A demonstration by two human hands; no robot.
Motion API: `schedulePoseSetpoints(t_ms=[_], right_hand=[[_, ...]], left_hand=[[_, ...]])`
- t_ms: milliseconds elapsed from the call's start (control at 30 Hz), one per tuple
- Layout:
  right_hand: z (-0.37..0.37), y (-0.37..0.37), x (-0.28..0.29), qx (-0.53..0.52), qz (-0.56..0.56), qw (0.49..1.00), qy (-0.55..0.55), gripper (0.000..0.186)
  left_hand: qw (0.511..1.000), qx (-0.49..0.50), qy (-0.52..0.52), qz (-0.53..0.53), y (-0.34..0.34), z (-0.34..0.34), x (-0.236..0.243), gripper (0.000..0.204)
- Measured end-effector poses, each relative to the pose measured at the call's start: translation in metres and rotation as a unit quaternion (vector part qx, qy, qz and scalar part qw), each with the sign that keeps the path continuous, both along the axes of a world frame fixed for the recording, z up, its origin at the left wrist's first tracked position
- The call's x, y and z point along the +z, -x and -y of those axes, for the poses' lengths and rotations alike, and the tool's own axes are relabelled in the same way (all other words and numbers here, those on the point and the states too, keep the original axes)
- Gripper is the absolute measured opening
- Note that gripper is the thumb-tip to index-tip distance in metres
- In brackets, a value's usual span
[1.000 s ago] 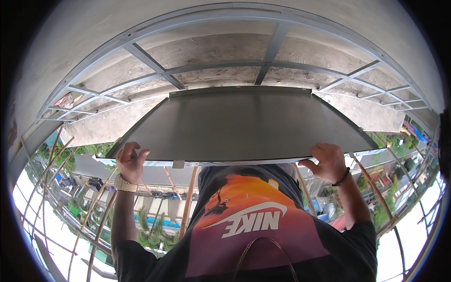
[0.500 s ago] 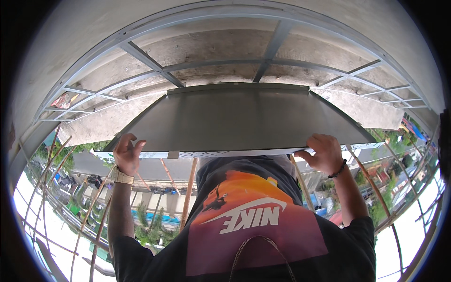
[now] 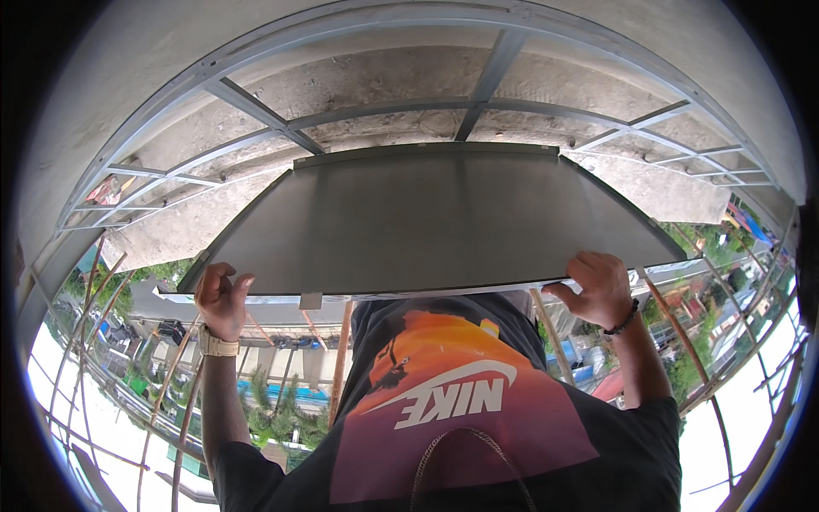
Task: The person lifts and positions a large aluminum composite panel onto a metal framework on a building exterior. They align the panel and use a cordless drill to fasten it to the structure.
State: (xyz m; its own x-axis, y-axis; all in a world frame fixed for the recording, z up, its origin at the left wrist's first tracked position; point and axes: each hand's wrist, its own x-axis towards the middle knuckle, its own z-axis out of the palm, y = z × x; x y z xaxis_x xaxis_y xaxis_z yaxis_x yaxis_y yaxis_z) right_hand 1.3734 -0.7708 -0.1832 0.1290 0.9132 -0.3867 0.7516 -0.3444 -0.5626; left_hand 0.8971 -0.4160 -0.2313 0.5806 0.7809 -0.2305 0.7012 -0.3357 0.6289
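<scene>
Through the head camera I see a wide grey metal panel (image 3: 426, 224) filling the middle of the frame, its dull face toward me, a narrow folded lip along its far edge and its near edge crossing just above the black T-shirt (image 3: 636, 448). On the left of the frame my left hand (image 3: 222, 300) is at the panel's lower left corner; its fingers are bent, the thumb stands up apart from them, and the panel's edge runs into the hand. It touches there, but I cannot tell whether it is pinching the metal or only bearing it up. On the right of the frame my right hand (image 3: 600, 292) is closed around the near edge, fingers folded over the top and the thumb pointing left along the rim. Between the two, nearer the left, a small pale tab (image 3: 310, 300) sticks out below that edge.

I make out a cream wristwatch (image 3: 218, 343) on the left wrist and a black bracelet (image 3: 627, 317) on the right. A chain necklace (image 3: 467, 431) hangs over the shirt's orange and purple print at the bottom centre. Across the top of the frame arches a grey metal framework (image 3: 491, 81) of bars and crosspieces, with rough concrete (image 3: 375, 77) behind it. Rusty scaffold poles (image 3: 345, 333) slant through the lower left and right, above trees and a road far below.
</scene>
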Motion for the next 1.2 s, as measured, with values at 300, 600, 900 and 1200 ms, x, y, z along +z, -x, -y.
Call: schedulePoseSetpoints(t_ms=[300,600,900,1200], right_hand=[[-0.005,-0.006,-0.016,0.017,0.041,0.999,0.027,0.033],[-0.006,-0.012,-0.001,-0.026,0.051,0.998,0.034,0.032],[0.018,0.005,0.002,-0.076,0.124,0.988,0.047,0.041],[-0.005,0.080,0.016,-0.208,0.288,0.932,-0.072,0.051]], left_hand=[[1.000,-0.008,-0.022,0.004,-0.005,-0.009,-0.023,0.029],[0.999,-0.014,-0.048,-0.006,-0.025,0.011,0.000,0.034],[0.993,-0.112,-0.033,0.002,-0.050,0.002,0.030,0.056],[0.990,-0.139,-0.007,-0.011,-0.047,-0.019,0.037,0.057]])
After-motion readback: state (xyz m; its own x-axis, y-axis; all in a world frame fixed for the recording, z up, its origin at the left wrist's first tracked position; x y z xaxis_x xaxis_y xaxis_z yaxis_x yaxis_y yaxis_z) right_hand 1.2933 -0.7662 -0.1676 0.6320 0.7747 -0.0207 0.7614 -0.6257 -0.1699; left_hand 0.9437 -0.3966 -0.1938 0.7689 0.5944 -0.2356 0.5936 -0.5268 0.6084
